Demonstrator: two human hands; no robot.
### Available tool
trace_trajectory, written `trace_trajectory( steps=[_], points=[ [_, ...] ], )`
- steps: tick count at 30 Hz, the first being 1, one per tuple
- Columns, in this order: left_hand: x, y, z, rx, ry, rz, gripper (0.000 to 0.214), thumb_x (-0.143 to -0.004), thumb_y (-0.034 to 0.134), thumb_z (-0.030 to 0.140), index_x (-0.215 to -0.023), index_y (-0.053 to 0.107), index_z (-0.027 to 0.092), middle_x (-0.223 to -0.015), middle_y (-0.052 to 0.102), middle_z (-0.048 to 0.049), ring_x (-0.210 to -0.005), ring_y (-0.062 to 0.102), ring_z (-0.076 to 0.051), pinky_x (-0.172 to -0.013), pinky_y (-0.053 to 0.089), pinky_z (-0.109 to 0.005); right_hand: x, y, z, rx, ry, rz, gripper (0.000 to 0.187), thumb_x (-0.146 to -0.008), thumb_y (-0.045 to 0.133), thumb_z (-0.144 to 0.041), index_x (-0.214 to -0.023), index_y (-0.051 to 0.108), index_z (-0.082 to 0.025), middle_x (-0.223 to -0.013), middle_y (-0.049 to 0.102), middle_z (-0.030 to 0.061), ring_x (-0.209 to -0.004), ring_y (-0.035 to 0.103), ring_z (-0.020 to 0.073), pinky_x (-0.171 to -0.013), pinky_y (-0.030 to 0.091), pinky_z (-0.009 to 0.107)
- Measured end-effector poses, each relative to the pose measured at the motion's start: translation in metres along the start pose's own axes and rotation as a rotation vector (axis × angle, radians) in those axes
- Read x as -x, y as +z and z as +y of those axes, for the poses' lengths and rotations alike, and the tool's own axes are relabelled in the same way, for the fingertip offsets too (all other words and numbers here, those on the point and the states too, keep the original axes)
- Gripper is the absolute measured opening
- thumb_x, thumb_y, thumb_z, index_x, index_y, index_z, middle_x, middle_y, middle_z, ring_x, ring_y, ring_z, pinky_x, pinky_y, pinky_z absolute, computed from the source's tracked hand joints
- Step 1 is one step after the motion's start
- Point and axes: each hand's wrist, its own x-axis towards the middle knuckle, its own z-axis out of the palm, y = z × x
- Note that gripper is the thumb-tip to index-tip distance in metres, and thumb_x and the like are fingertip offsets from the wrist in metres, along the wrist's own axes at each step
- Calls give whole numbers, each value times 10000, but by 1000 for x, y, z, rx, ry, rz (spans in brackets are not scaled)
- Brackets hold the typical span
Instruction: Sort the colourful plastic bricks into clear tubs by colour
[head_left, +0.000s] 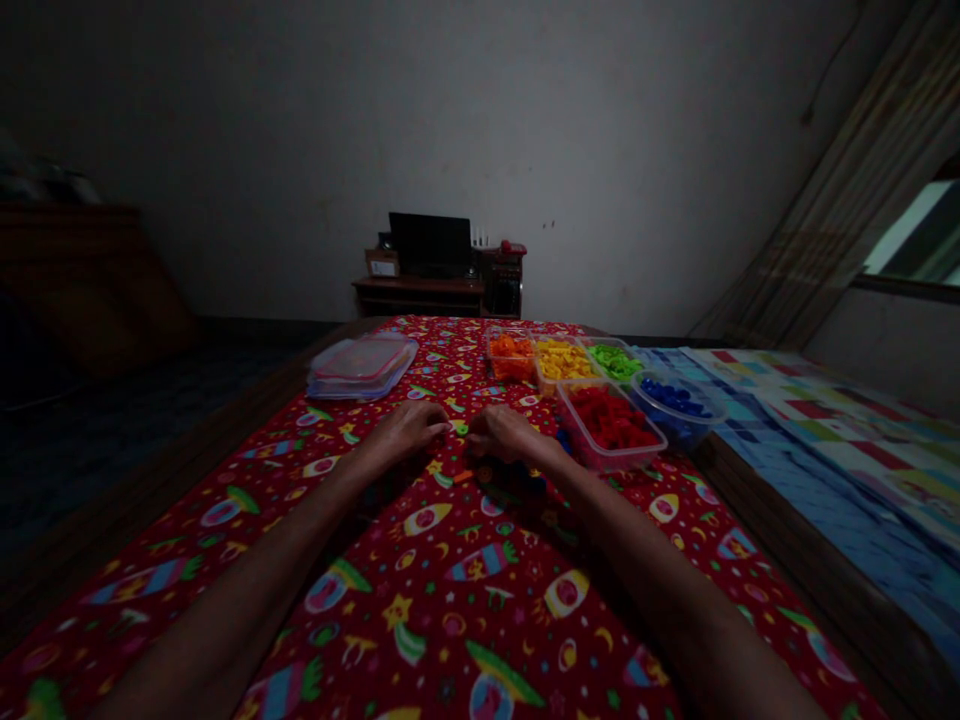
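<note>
My left hand [406, 430] and my right hand [504, 435] rest close together on a red patterned cloth [450, 580]. Their fingertips almost meet, and the fingers of both are curled in a pinch. A tiny light-coloured piece shows between them, too small to name. A small orange piece [463, 476] lies on the cloth just below the hands. Right of my right hand stands a clear tub of red pieces [611, 420].
Behind the red tub are tubs of orange [511, 356], yellow [562, 360], green [615, 360] and blue [675, 398] pieces. Stacked clear lids [361, 364] lie at the far left. A colourful checked mat [840, 440] lies to the right. A desk with a monitor [431, 245] stands by the wall.
</note>
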Motion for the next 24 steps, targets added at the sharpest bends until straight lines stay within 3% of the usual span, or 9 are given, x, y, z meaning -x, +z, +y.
trace_trajectory(
  steps=[7,14,19,24],
  points=[
    [1,0,0,44,19,-19,297,-775,506,369,-775,720,163,-726,704,-58,-669,615,-186,-607,389,-251,-7,-1,15,-481,13,18,258,-786,644,-363,-851,750,-136,-639,607,-16,-579,496,76,-542,337,173],
    [0,2,-3,59,59,-24,286,-783,499,369,-771,716,183,-741,713,-38,-681,627,-172,-633,415,-236,-7,-2,18,-600,31,19,279,-756,640,-370,-816,744,-118,-608,572,-27,-567,458,75,-537,333,181],
    [-1,1,2,101,1,-37,269,-725,551,355,-844,725,187,-812,728,-34,-739,649,-188,-675,457,-240,7,-35,36,-449,2,180,266,-782,584,-328,-798,729,-105,-608,566,-20,-565,453,78,-538,319,193],
    [-3,5,4,177,-54,-49,302,-683,552,350,-875,724,192,-847,734,-26,-756,653,-195,-686,485,-247,38,-83,74,-320,114,397,285,-792,542,-326,-758,715,-102,-572,539,-17,-528,441,82,-520,311,203]
  ],
)
